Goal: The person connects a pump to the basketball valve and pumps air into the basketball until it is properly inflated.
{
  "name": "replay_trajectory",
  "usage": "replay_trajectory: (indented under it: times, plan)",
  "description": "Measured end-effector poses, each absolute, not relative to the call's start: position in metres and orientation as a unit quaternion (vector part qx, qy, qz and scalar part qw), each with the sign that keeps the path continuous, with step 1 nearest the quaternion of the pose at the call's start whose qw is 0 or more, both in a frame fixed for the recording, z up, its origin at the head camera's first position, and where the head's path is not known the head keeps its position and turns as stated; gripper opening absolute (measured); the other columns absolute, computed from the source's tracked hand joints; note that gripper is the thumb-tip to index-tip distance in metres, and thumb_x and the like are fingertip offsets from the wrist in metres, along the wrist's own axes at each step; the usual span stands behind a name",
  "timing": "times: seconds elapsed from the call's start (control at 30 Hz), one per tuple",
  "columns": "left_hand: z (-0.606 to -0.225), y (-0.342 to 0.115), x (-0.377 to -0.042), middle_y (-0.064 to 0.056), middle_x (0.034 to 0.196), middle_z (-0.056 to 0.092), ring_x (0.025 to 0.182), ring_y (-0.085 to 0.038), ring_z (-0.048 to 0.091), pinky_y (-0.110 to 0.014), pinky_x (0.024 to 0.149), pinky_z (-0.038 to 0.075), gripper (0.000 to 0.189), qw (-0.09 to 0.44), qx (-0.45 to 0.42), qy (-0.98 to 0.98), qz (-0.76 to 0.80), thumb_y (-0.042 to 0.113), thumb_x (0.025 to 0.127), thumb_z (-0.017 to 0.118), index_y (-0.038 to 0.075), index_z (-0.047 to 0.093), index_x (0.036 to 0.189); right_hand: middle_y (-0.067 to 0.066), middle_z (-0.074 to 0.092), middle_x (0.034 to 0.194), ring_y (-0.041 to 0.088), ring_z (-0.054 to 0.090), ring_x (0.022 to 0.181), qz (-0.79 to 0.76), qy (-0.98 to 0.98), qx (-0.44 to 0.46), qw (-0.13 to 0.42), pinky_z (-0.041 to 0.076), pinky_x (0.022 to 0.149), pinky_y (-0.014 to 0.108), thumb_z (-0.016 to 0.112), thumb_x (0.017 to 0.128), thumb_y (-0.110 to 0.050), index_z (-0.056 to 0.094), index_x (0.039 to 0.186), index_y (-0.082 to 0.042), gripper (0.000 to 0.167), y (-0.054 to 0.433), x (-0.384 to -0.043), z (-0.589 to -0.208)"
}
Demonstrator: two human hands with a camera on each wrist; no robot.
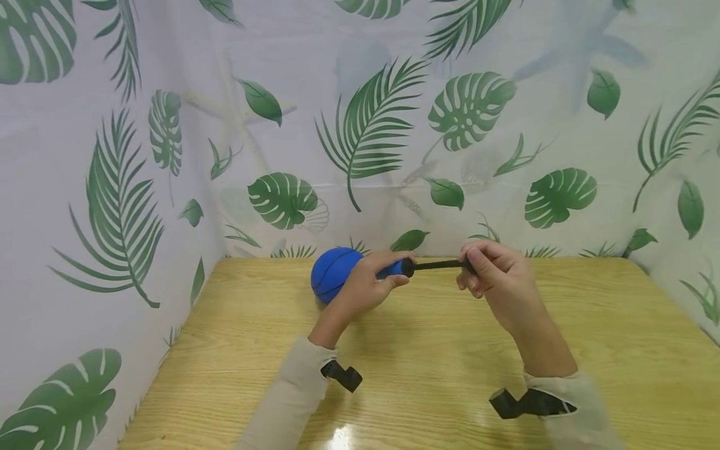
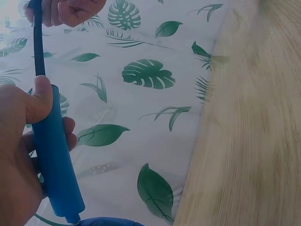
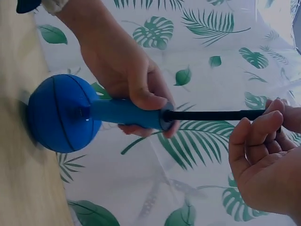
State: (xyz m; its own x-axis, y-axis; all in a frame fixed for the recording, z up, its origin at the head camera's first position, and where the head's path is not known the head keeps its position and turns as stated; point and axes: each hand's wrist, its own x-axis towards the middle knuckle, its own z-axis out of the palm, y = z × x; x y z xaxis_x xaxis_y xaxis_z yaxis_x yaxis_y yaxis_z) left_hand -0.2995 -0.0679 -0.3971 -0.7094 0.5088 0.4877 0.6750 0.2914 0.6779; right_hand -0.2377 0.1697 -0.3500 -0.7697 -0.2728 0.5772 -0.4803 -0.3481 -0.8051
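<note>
A blue ball (image 1: 330, 275) with dark seam lines sits on the table's far part, left of centre. My left hand (image 1: 365, 286) grips the blue barrel of a hand pump (image 2: 57, 155), thumb along its upper end. The barrel's nozzle end meets the ball (image 3: 61, 113) in the right wrist view. From the barrel's other end the black rod (image 3: 207, 116) is drawn well out. My right hand (image 1: 502, 278) pinches the black handle at the rod's tip between thumb and fingers, which largely hide it.
The wooden table (image 1: 416, 369) reaches back to a white cloth backdrop (image 1: 388, 219) printed with green leaves. The cloth also runs along the left and right sides. A black wrist camera (image 1: 342, 375) is strapped to the left sleeve, another wrist camera (image 1: 531, 403) to the right.
</note>
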Motion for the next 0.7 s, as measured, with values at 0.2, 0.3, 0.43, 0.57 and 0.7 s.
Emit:
replay_trajectory:
  times: [0.2,0.3,0.43,0.57,0.7]
  plan:
    - [-0.400,-0.062,-0.297,-0.009,0.132,0.068,0.126,-0.024,0.061,-0.038,0.106,0.051,0.034,0.105,-0.387,-0.794,-0.457,0.015,0.097,0.068,0.009,0.067,0.131,-0.007,0.056,0.066,0.007,0.052,0.057,0.739,-0.613,0.280,0.015,0.050,0.060,0.020,0.046,0.109,-0.014,0.066,0.100,-0.010,0.022,0.152,-0.247,-0.370]
    - [-0.401,-0.059,-0.296,-0.008,0.135,0.067,0.129,-0.024,0.060,-0.039,0.108,0.050,0.037,0.113,-0.389,-0.804,-0.434,0.015,0.098,0.068,0.008,0.066,0.134,-0.007,0.057,0.066,0.007,0.054,0.059,0.733,-0.636,0.243,-0.009,0.050,0.060,0.020,0.048,0.109,-0.021,0.065,0.099,-0.013,0.022,0.144,-0.252,-0.382]
    - [-0.401,-0.057,-0.293,-0.007,0.137,0.066,0.131,-0.024,0.059,-0.040,0.111,0.048,0.042,0.120,-0.388,-0.822,-0.398,0.019,0.098,0.068,0.008,0.062,0.139,-0.007,0.056,0.066,0.007,0.054,0.059,0.726,-0.654,0.210,-0.024,0.051,0.062,0.021,0.048,0.109,-0.026,0.065,0.098,-0.015,0.023,0.141,-0.257,-0.391]
    - [-0.400,-0.055,-0.292,-0.005,0.139,0.065,0.132,-0.022,0.058,-0.038,0.112,0.047,0.044,0.107,-0.380,-0.833,-0.387,0.022,0.099,0.066,0.011,0.061,0.141,-0.006,0.055,0.067,0.008,0.052,0.059,0.713,-0.675,0.186,-0.034,0.051,0.064,0.023,0.048,0.109,-0.032,0.063,0.098,-0.014,0.025,0.144,-0.258,-0.389]
    - [-0.398,-0.056,-0.292,-0.003,0.142,0.063,0.134,-0.020,0.057,-0.035,0.112,0.046,0.046,0.096,-0.386,-0.835,-0.381,0.026,0.100,0.066,0.014,0.059,0.144,-0.005,0.055,0.068,0.010,0.052,0.057,0.696,-0.696,0.173,-0.038,0.052,0.066,0.027,0.051,0.108,-0.032,0.062,0.099,-0.013,0.024,0.145,-0.257,-0.384]
